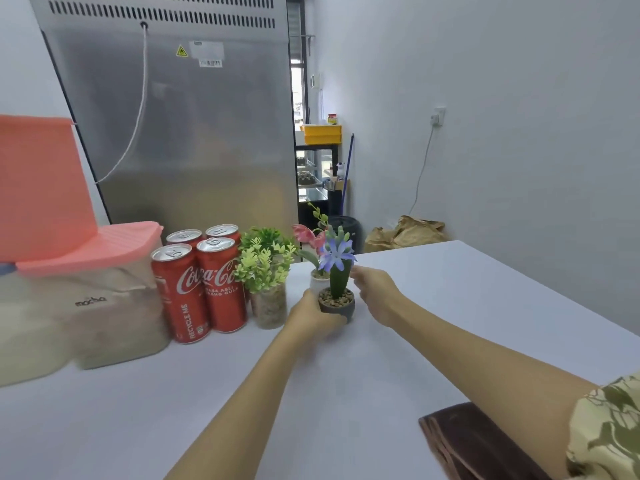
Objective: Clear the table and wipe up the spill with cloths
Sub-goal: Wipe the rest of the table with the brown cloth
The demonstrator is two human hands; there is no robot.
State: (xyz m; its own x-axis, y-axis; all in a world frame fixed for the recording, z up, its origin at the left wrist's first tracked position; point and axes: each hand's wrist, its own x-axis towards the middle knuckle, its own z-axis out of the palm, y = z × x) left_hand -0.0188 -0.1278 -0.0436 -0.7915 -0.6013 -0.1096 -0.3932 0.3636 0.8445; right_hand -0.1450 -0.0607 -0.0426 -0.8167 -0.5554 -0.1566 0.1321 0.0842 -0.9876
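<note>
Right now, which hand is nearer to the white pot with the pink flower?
Right. The right hand reaches beside the white pot; the left hand grips the dark pot in front of it.

White table [450, 306] w/ 4 cans [199, 289], tub [104, 306], plant pots [268, 306], cloth [478, 441]

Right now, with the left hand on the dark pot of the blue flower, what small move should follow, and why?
Probably slide the dark pot left beside the leafy plant jar. The left hand grips it, cans and plants are lined up there, and the right hand hovers open by the stem.
</note>
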